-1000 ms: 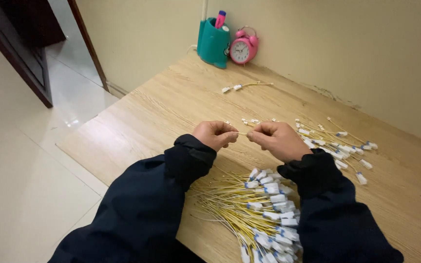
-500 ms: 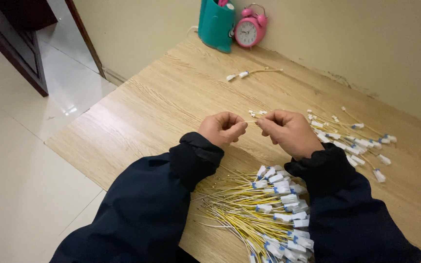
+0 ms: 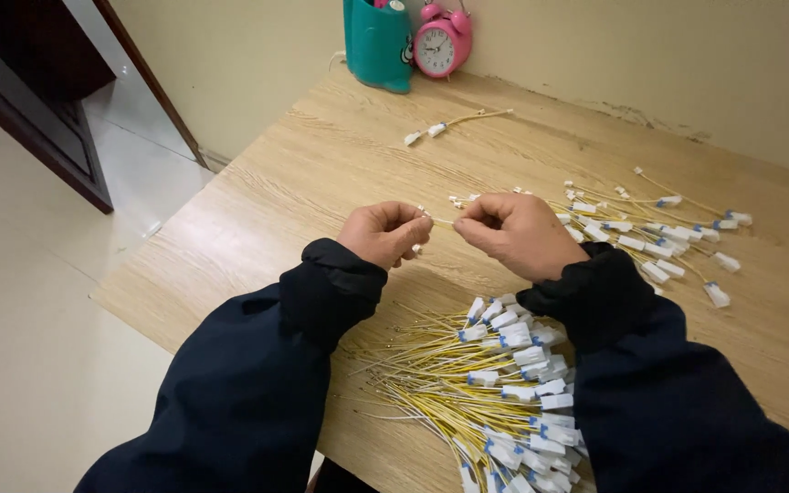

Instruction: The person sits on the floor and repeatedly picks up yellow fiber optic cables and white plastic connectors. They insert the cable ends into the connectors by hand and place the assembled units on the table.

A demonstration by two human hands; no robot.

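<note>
Over the last second the hands had stayed together above the bench while the view drifted, so the work on one wire seemed to be continuing, not finished. The left hand and right hand were both closed, each pinching an end of that short wire strung between them. A big wire bundle lay just below the wrists, a looser pile right of the right hand.

A wire bundle lies before the hands, another pile right.
</note>
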